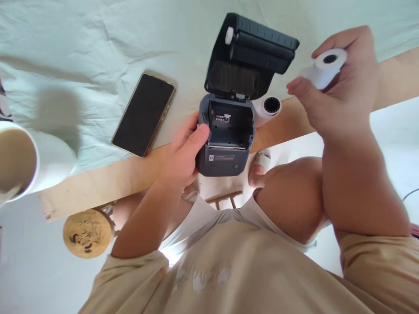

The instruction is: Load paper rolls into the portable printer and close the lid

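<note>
A dark label printer [225, 161] is gripped along its left side by my left hand [185, 152], the thumb on the rim of its paper bay. Its lid [255, 48] stands swung up, showing a black roller and an inside bay with no roll in it. To the right of the lid, my right hand [343, 83] holds a white paper roll [322, 78] with a dark core hole, its loose end towards the thumb. A second white roll [268, 109] with a dark core lies beside the printer's right side.
A phone [144, 114] with a dark screen lies on the pale green cloth [131, 39]. At the left stands a white cup [52, 152]. The wooden table edge [137, 174] runs under my forearms. A round stool [88, 233] is on the floor, lower left.
</note>
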Tool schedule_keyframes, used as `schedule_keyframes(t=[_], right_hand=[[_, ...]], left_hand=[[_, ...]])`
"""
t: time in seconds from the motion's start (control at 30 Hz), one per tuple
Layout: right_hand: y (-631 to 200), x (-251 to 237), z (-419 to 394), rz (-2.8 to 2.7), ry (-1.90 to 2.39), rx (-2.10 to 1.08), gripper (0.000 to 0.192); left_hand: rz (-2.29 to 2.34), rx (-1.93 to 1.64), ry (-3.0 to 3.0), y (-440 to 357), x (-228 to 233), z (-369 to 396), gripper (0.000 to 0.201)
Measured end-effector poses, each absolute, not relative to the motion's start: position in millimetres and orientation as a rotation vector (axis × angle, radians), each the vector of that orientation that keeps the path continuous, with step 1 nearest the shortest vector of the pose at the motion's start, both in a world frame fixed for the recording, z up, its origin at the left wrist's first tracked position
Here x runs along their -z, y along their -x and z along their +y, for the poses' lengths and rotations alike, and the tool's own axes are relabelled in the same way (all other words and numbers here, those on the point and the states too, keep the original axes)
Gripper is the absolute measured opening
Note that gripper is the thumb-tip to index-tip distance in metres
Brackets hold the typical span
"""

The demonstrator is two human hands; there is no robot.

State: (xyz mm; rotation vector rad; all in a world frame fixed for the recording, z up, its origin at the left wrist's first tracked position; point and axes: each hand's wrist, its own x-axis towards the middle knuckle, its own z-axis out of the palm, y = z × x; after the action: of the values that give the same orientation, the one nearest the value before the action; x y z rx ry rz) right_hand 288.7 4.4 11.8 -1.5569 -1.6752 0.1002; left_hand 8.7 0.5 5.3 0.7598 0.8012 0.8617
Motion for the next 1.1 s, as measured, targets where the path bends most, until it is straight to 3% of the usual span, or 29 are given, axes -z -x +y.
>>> schedule_keyframes(t=[0.37,0.5,0.63,0.77,1.1], right_hand=[[-294.2,7.9,13.5,-1.638,1.809,-0.236,0.057],[-296.0,8.9,4.5,-1.710,1.734,-0.048,0.065],[-281.6,-1.8,-13.9,-1.751,1.378,0.230,0.045],[-256.2,-10.3,-22.6,-1.870,1.347,0.397,0.035],[-251.7,-7.2,-20.4,-1.936,1.460,0.061,0.025]], left_hand=[[0.781,-0.919,-0.749,-8.7,-6.8,0.4,0.024],[0.766,-0.912,-0.748,-9.7,-7.4,0.2,0.023],[0.740,-0.909,-0.732,-10.2,-7.9,0.9,0.023],[0.748,-0.904,-0.717,-9.6,-6.8,1.7,0.027],[0.789,-0.874,-0.758,-9.2,-3.5,2.3,0.035]])
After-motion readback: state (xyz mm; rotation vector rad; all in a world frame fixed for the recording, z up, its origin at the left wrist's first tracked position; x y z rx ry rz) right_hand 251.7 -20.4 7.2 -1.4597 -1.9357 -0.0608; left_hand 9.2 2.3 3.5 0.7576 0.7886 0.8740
